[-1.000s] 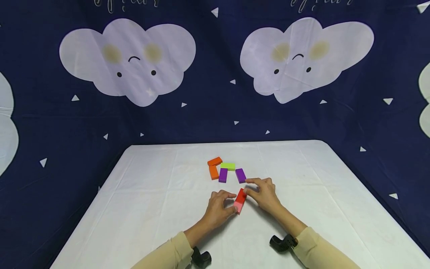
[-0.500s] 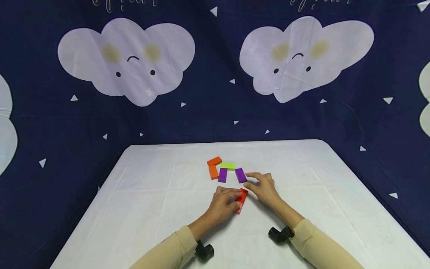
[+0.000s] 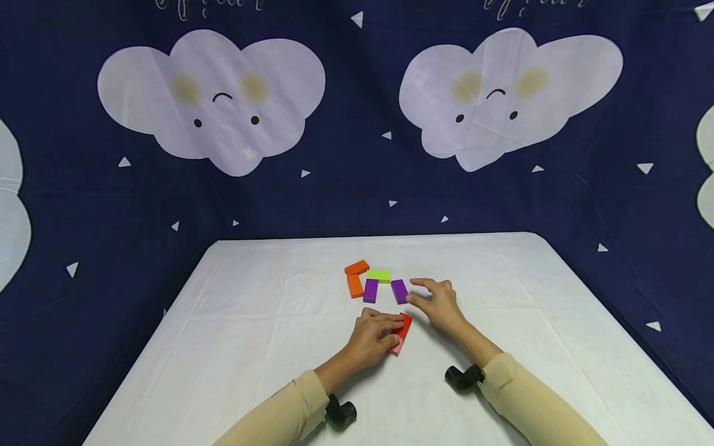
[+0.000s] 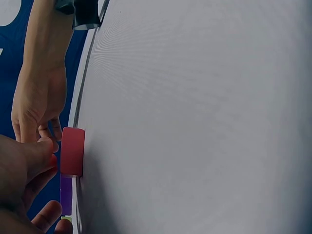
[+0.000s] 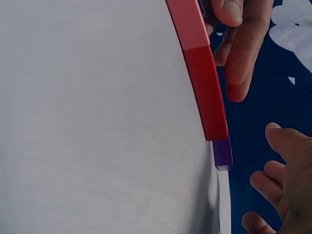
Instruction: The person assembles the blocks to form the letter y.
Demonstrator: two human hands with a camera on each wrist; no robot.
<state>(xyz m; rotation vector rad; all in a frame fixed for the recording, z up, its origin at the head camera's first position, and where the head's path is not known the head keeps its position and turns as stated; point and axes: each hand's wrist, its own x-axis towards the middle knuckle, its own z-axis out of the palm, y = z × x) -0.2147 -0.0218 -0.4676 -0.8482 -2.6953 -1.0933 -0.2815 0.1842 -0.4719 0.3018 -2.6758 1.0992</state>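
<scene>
Right hand (image 3: 440, 305): shifts from red block (image 5: 207, 92) to beside purple block (image 3: 399, 291), thumb and forefinger wide. Left hand (image 3: 370, 339): fingers extended over red block and pink block (image 5: 190, 24), seemingly steadying both.

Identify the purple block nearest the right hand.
The rightmost purple block, just left of the right hand; the other purple block lies farther left, beside an orange block.

A white-covered table (image 3: 223, 347) with rounded far corners stands before a navy-blue fabric backdrop (image 3: 362, 173), printed with two whole lavender-white clouds (image 3: 222, 110) above the table's far edge and small white triangles (image 3: 124, 162) beyond its far and side edges.
</scene>
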